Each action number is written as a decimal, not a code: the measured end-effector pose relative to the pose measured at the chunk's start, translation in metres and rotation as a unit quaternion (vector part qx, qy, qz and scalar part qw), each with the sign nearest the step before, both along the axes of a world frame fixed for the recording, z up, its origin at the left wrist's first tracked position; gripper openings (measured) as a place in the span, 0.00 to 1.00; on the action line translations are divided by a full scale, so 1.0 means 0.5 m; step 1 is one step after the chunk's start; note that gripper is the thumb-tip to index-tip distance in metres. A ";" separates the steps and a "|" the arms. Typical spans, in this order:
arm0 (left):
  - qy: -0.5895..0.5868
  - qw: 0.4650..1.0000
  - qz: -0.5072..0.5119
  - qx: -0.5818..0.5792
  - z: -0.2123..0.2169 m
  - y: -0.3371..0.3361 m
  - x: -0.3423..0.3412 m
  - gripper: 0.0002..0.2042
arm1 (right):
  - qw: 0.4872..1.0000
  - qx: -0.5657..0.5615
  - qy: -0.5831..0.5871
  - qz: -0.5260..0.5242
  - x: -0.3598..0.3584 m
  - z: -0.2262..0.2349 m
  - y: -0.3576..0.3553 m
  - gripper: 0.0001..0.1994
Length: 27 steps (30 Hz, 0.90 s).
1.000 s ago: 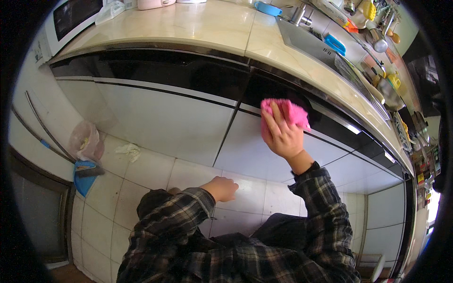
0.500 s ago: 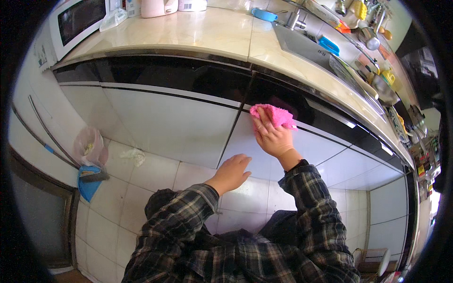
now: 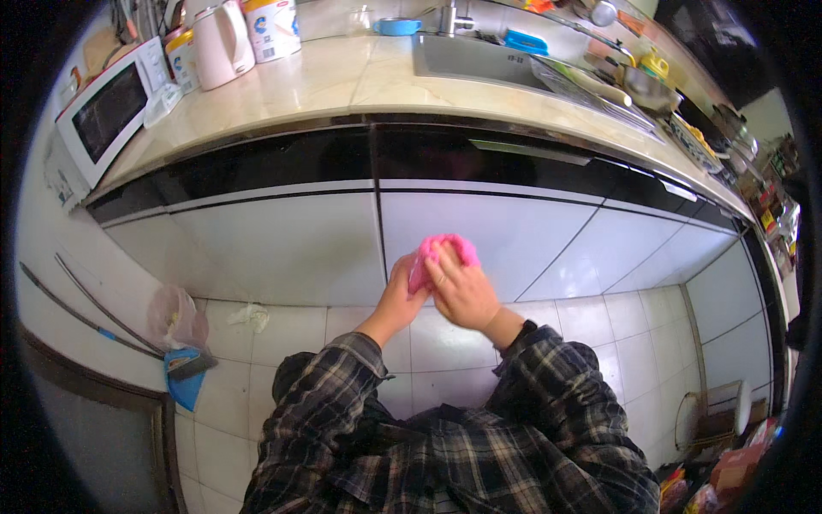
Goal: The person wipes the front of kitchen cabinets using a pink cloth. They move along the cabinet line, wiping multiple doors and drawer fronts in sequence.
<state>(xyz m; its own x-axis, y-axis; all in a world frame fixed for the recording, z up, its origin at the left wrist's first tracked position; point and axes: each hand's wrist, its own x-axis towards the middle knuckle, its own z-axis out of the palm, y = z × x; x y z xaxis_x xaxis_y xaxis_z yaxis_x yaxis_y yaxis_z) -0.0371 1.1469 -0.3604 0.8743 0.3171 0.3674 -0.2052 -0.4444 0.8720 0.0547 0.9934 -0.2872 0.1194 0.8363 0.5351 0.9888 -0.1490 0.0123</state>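
Observation:
A pink cloth is bunched between both my hands in front of the white cabinet doors under the counter. My right hand grips it from the right with fingers wrapped over it. My left hand closes on its left side, touching the right hand. Both plaid sleeves reach up from the lower edge. The cloth is held just off the door surface near the seam between two doors.
A beige countertop carries a white microwave, a kettle and a canister. A steel sink and dish rack lie to the right. On the tiled floor sit a blue dustpan, a plastic bag and crumpled paper.
My right hand brought the pink cloth down and left from the upper door. My left hand rose from the floor area and joined it on the cloth. The view shifted leftward.

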 end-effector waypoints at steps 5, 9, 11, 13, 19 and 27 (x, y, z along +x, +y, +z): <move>0.125 0.974 -0.131 -0.133 0.006 -0.033 -0.008 0.20 | 0.989 0.006 0.146 0.035 -0.054 -0.065 -0.054 0.37; 0.164 0.964 -0.112 -0.176 -0.020 -0.061 0.009 0.18 | 0.974 -0.029 0.224 -0.001 -0.048 -0.087 -0.091 0.38; 0.215 0.956 -0.082 -0.181 -0.033 -0.070 0.033 0.20 | 0.952 -0.079 0.291 -0.047 -0.040 -0.089 -0.125 0.38; 0.203 0.955 -0.060 -0.208 -0.039 -0.075 0.061 0.23 | 0.961 -0.070 0.257 -0.074 -0.021 -0.085 -0.162 0.38; 0.052 0.846 -0.142 -0.511 -0.003 -0.094 0.106 0.25 | 0.941 0.012 0.270 -0.205 0.023 -0.073 -0.240 0.32; 0.089 0.862 -0.171 -0.468 0.117 -0.075 0.168 0.25 | 0.921 -0.012 0.293 -0.257 -0.014 -0.049 -0.323 0.26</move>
<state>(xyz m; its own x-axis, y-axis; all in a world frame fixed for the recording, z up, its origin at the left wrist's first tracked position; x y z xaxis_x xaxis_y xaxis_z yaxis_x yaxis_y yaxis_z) 0.0470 1.1095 -0.3020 0.9918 0.1140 -0.0585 -0.0111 0.5314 0.8470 0.0475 0.8317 -0.3117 0.7645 0.6003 0.2346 0.6262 -0.6055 -0.4912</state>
